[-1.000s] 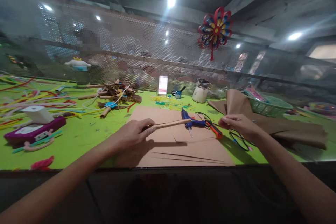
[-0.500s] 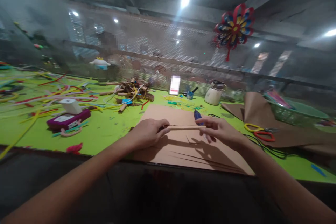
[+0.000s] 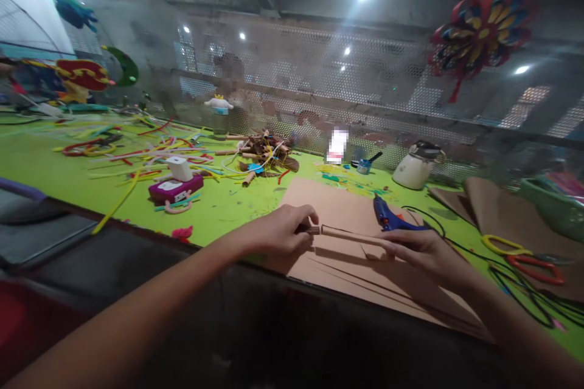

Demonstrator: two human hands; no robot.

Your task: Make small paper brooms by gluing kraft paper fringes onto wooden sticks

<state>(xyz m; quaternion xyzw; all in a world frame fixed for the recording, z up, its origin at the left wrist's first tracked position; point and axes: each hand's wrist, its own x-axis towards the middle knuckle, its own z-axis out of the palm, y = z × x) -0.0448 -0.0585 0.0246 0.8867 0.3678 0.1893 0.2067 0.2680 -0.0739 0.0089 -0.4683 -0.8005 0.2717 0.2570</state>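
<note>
A thin rolled brown paper stick lies level above a stack of brown paper sheets on the green table. My left hand pinches the stick's left end, fingers closed. Its right end is held by my right hand, fingers curled round it. A blue glue gun rests on the sheets just behind my right hand.
Scissors with yellow and red handles and a black cord lie right. A white pot, folded brown paper and a green basket stand further back. A pile of paper rolls, a purple box and coloured strips fill the left.
My right hand came in from the right and took the stick's free end. The view swung left, so everything shifted right in the picture.
</note>
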